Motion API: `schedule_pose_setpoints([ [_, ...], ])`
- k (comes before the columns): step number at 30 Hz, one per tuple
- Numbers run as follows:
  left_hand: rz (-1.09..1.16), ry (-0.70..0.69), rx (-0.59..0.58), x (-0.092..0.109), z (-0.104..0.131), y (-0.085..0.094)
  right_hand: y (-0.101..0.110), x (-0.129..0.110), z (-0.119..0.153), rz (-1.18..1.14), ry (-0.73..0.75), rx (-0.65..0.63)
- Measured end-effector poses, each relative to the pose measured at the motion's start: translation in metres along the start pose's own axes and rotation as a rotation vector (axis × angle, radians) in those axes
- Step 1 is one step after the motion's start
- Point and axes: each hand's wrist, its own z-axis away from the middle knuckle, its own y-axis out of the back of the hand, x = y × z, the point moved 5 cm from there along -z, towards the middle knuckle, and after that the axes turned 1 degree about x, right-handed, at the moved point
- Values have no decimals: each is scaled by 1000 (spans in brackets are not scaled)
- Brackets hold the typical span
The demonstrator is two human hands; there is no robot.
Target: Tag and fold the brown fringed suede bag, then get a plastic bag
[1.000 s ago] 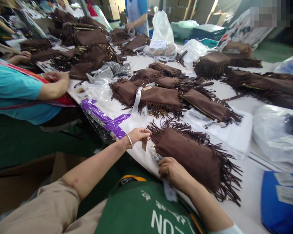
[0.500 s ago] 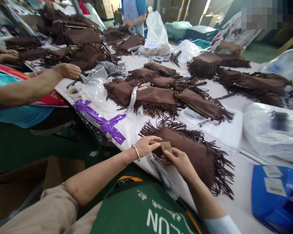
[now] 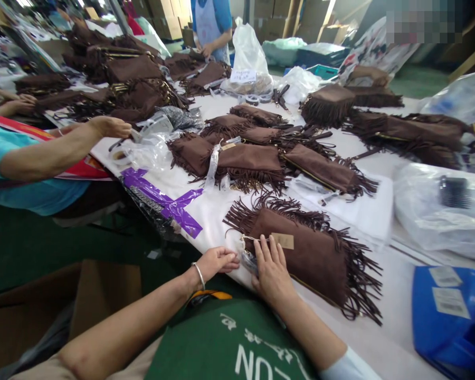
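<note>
Two hands: left hand (image 3: pixel 216 264) fingers bent, can't tell if they pinch anything; right hand (image 3: pixel 273 274) flat, fingers extended on one fringed brown bag (image 3: pixel 309 253) near the table (image 3: pixel 217 227) edge. One tan tag (image 3: pixel 284 240) on it. One blue object (image 3: pixel 431 322) at right, two white labels (image 3: pixel 451 302). Beyond: at least five more brown bags (image 3: pixel 249 161), one upright plastic bag (image 3: pixel 248 47), one handwritten sign (image 3: pixel 243 75), one co-worker in blue (image 3: pixel 211 31).

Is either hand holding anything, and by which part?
Right hand lies flat on the brown bag, gripping nothing. Whether the left hand pinches anything cannot be told.
</note>
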Motion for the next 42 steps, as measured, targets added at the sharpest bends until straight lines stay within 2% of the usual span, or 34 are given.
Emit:
schedule_pose_setpoints([
  [3, 77, 66, -94, -4, 5, -5, 0, 17, 3, 97, -57, 70],
  [5, 173, 126, -186, -12, 4, -13, 2, 27, 0, 128, -15, 91],
  [8, 340, 200, -313, -25, -4, -33, 5, 34, -10, 134, 93, 73],
  [10, 455, 187, -384, -24, -14, -48, 9, 37, -16, 133, 113, 68],
  [12, 584, 92, -401, -14, -27, -60, 15, 37, -18, 134, 112, 78],
  [15, 762, -20, -398, 10, -47, -67, 21, 28, -12, 138, 136, 110],
  [16, 793, 7, -423, 17, -53, -69, 22, 25, -8, 138, 139, 124],
  [18, 793, 158, -488, 24, -64, -71, 19, 18, -1, 134, 150, 146],
  [19, 771, 231, -484, 26, -69, -70, 17, 15, 2, 130, 157, 154],
  [21, 729, 273, -382, 29, -81, -61, 12, 12, 6, 116, 181, 164],
  [24, 721, 126, -185, 41, -96, -42, 4, 12, 8, 83, 196, 170],
  [28, 754, -73, -57, 62, -99, -28, -7, 11, 10, 26, 202, 159],
  [30, 635, -258, -29, 71, -91, -28, -7, 8, 11, -15, 215, 138],
  [31, 476, -379, -39, 75, -85, -33, -6, 5, 12, -45, 222, 118],
  [33, -15, -612, -112, 75, -72, -54, 2, 3, 15, -130, 248, 62],
  [35, -527, -738, -191, 63, -62, -80, 11, 8, 21, -217, 270, 9],
  [36, -720, -765, -209, 55, -60, -89, 16, 15, 25, -241, 265, 0],
  [38, -966, -799, -196, 44, -59, -100, 23, 39, 35, -229, 191, 33],
  [42, -1147, -877, -167, 44, -54, -112, 25, 107, 71, -156, -126, 157],
])
